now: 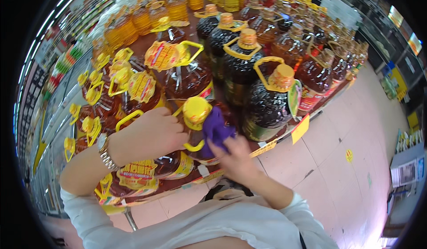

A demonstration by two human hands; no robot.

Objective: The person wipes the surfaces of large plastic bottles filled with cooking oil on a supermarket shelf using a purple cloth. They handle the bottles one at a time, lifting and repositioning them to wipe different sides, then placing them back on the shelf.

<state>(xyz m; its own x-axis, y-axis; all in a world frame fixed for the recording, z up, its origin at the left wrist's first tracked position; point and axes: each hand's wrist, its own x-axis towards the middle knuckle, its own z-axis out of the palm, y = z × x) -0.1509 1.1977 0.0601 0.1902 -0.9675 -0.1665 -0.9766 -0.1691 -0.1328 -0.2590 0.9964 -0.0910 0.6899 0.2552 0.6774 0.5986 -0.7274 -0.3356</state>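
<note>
A large oil bottle [196, 113] with a yellow cap and yellow carry handle stands at the front edge of the display, right before me. My left hand [165, 131], a metal watch on its wrist, is closed at the bottle's neck and handle from the left side. My right hand [236, 157], slightly blurred, presses a purple cloth [218, 131] against the bottle's right side; its fingers are on the cloth. The cloth covers part of the bottle, and my left fingertips are partly hidden.
Dark bottles with orange caps [273, 102] stand close on the right. More yellow-capped bottles [124, 84] crowd the left, some with red and yellow tags. A yellow price card [300, 129] sticks out from the display edge. Pale floor tiles [329, 160] lie to the right.
</note>
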